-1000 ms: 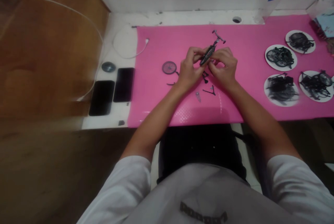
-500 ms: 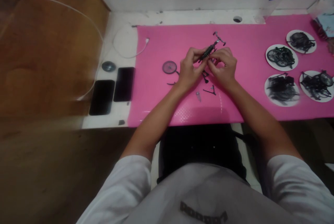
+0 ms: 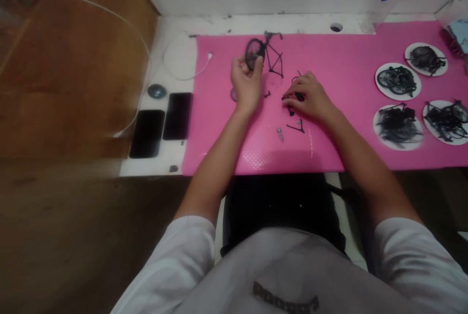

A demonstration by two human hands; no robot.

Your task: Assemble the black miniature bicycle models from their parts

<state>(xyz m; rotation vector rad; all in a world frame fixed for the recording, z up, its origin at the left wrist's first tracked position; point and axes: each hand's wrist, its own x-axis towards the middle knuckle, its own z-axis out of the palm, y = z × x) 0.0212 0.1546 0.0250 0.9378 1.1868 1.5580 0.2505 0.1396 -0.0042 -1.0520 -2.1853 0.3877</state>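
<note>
My left hand (image 3: 246, 82) is closed round the wheel of a miniature black bicycle frame (image 3: 275, 64), which it holds up above the pink mat with the handlebar at the top. My right hand (image 3: 309, 93) is low over the mat, thumb and fingertips drawn together at a tiny dark piece too small to name. Black parts lie partly hidden under and beside it. Just below sit a forked black part (image 3: 297, 127) and a small grey piece (image 3: 280, 134). Behind my left wrist a loose spoked wheel (image 3: 233, 94) shows only in part.
Several white plates holding black bicycle parts, one of them a plate (image 3: 380, 144), stand at the right on the pink mat (image 3: 219, 143). Left of the mat are two dark phones (image 3: 146, 133), a dark oval object (image 3: 157, 91) and a white cable (image 3: 183, 80). A wall rises behind.
My hands have come apart. The left has carried the bicycle frame left and turned it so that the wheel shows; the right has let go of it and lowered to the loose parts.
</note>
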